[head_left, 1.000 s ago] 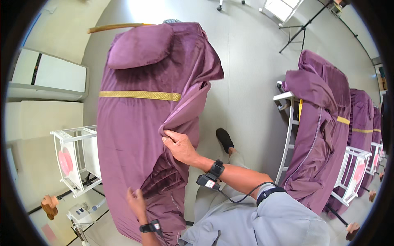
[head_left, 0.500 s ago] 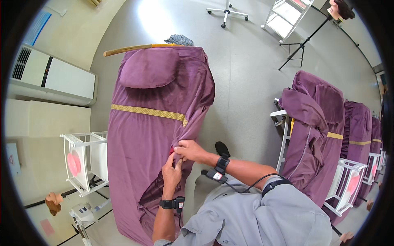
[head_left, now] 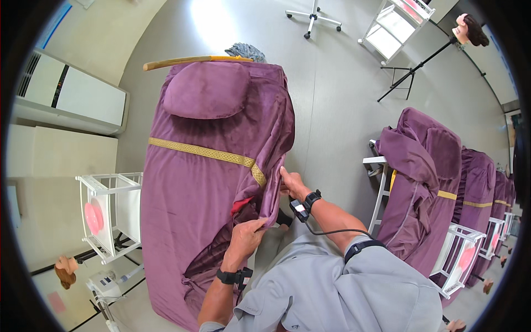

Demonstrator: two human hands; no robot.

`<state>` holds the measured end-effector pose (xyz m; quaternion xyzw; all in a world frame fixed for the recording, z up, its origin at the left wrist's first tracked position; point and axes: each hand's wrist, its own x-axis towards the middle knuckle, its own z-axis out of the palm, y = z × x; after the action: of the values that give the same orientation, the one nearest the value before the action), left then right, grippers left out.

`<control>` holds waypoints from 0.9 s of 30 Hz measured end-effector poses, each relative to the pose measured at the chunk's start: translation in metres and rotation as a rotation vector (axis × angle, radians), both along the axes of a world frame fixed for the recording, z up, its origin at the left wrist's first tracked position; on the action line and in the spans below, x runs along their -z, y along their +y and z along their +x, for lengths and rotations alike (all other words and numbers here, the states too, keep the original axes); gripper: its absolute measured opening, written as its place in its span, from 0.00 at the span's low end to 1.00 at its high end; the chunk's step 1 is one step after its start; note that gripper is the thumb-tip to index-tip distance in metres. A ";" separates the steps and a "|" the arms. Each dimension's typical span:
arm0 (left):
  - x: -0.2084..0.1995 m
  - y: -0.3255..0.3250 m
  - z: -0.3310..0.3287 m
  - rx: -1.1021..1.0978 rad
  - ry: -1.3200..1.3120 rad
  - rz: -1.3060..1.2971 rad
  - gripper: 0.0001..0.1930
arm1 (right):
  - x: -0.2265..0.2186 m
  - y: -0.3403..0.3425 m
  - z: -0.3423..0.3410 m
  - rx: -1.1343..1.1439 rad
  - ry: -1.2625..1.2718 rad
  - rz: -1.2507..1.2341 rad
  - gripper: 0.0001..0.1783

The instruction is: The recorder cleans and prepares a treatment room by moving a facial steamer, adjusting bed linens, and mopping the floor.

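Observation:
A purple velvet bed cover [head_left: 185, 216] with a patterned gold band [head_left: 202, 151] lies over a long bed in front of me. On the near right side its edge is pulled outward and folded back. My left hand [head_left: 247, 239] pinches the lower part of that edge. Further up, my right hand [head_left: 294, 183] is closed around the same edge, its fingertips partly hidden behind the cloth. Between my hands the fabric hangs as a taut strip, and a bit of red cloth [head_left: 241, 206] shows inside the fold. A matching purple pillow [head_left: 207, 91] rests at the far end.
A wooden-handled mop [head_left: 246, 52] lies across the bed's far end. White trolleys [head_left: 110, 216] stand left, and more purple-covered beds [head_left: 423, 166] line the right. A mannequin head [head_left: 469, 31] on a tripod and a wheeled stand [head_left: 312, 17] are further off.
My hands have moved apart: the right went up and outward along the cover's edge, the left shifted slightly down and right. The edge is drawn out from the bed, exposing more red cloth.

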<state>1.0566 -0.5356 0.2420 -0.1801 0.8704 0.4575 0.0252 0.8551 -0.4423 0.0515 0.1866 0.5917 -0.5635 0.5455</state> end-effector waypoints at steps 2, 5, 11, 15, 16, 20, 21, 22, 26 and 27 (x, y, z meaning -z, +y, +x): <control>-0.001 -0.002 -0.005 0.024 0.004 -0.001 0.15 | 0.020 -0.008 -0.008 0.023 -0.060 -0.007 0.32; -0.005 -0.007 -0.007 0.106 -0.143 0.051 0.14 | 0.042 -0.032 -0.010 -0.030 -0.030 0.132 0.24; -0.023 -0.021 -0.035 0.089 -0.322 0.119 0.15 | 0.139 -0.041 -0.039 -0.114 -0.098 0.224 0.17; -0.029 -0.021 -0.036 -0.123 -0.472 0.230 0.12 | 0.122 -0.051 -0.088 -0.103 -0.111 0.204 0.18; -0.031 -0.023 -0.045 -0.124 -0.485 0.238 0.12 | 0.116 -0.049 -0.101 -0.122 -0.117 0.218 0.17; -0.026 -0.036 -0.080 -0.160 -0.646 0.329 0.09 | 0.147 -0.008 -0.143 0.199 -0.142 0.168 0.12; -0.017 -0.035 -0.085 -0.166 -0.583 0.259 0.09 | 0.155 0.012 -0.155 0.222 -0.044 0.193 0.09; -0.008 -0.034 -0.089 -0.173 -0.518 0.190 0.10 | 0.159 0.024 -0.168 0.245 0.056 0.218 0.08; 0.007 -0.038 -0.098 -0.240 -0.450 0.153 0.11 | 0.089 0.030 -0.234 0.595 0.231 0.131 0.10; 0.005 -0.041 -0.100 -0.262 -0.482 0.170 0.11 | 0.051 0.018 -0.257 0.640 0.280 0.076 0.12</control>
<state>0.9563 -0.5762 0.2365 -0.3921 0.7670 0.4722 0.1871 0.5981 -0.4247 0.0006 0.3038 0.5928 -0.7036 0.2475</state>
